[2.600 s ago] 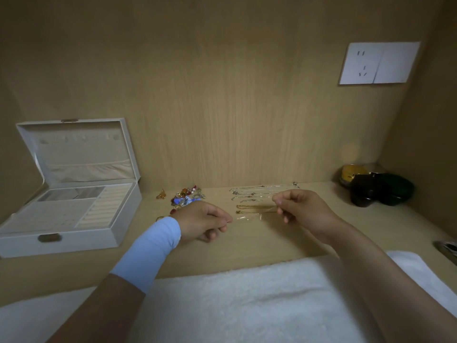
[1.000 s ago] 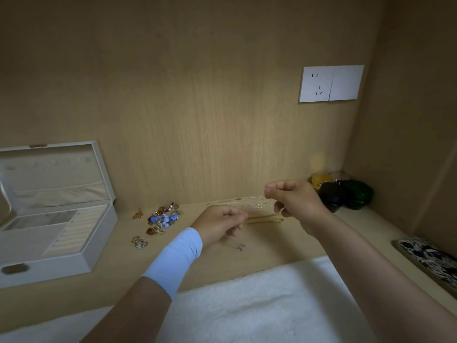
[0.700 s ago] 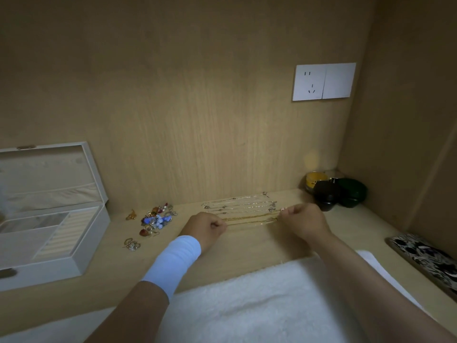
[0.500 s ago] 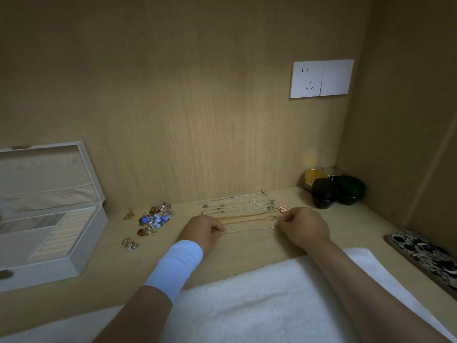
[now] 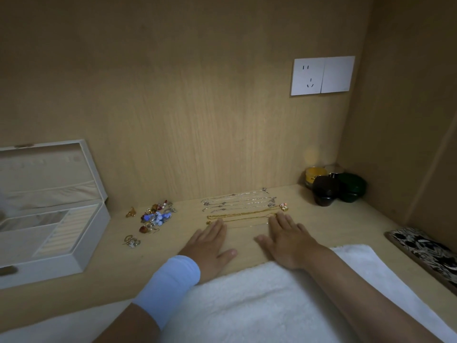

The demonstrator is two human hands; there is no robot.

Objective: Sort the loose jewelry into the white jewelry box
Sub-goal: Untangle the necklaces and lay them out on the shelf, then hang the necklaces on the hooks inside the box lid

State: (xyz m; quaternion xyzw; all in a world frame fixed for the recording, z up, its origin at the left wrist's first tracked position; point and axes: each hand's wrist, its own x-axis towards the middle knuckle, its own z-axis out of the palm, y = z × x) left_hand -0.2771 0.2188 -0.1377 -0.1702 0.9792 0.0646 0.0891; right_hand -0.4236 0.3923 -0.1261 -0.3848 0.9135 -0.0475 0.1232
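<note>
On the desk, both hands are lying flat, palms down, fingers straight, gripping nothing: left hand and right hand are bracketing the ends of the front gold chain, probably smoothing it straight, though fingertip contact is hard to confirm in this dim light. All chains are lying in parallel rows, long axes running left-right, so each can be lifted untangled; box is sitting open well to the left, earring pile between.
</note>
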